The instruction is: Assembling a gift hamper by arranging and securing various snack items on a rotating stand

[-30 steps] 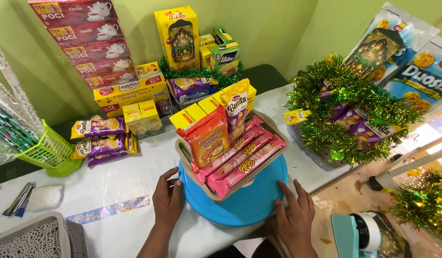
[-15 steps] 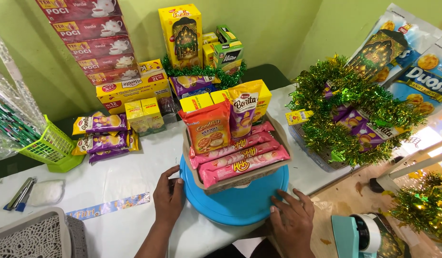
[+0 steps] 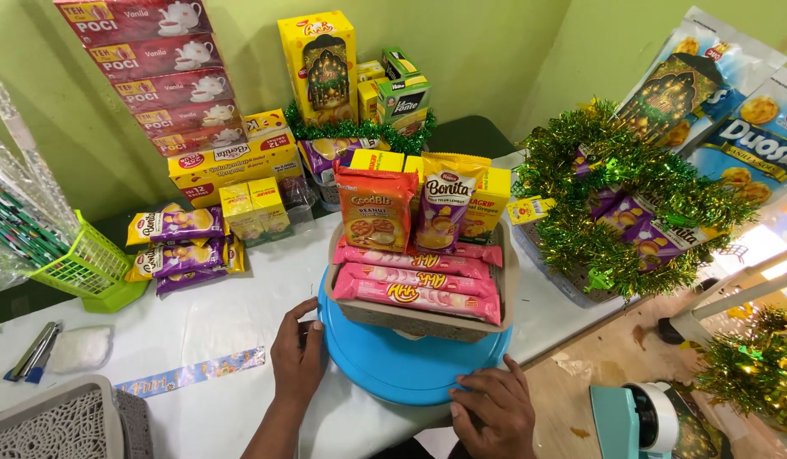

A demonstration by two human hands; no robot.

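Observation:
A round blue turntable [image 3: 393, 365] lies on the white table. On it stands a beige tray [image 3: 410, 319] packed with pink biscuit rolls [image 3: 414, 293], an orange snack bag [image 3: 375, 208], a yellow-and-purple packet [image 3: 444, 204] and yellow boxes behind them. My left hand [image 3: 297, 357] rests flat on the table, its fingers touching the turntable's left rim. On the front right rim lies my right hand [image 3: 494, 410], fingers spread. Neither hand holds anything.
Stacked red tea boxes [image 3: 159, 76] and yellow boxes [image 3: 232, 161] line the back wall. Purple-and-yellow packets [image 3: 176, 246] lie at left by a green basket [image 3: 87, 268]. Green tinsel [image 3: 614, 204] covers goods at right. A grey basket [image 3: 53, 425] sits front left; a teal tape dispenser [image 3: 644, 416] front right.
The tray on the blue turntable has rotated, so the pink rolls now face me squarely. My left hand slid along the left rim; my right hand stayed at the front right rim.

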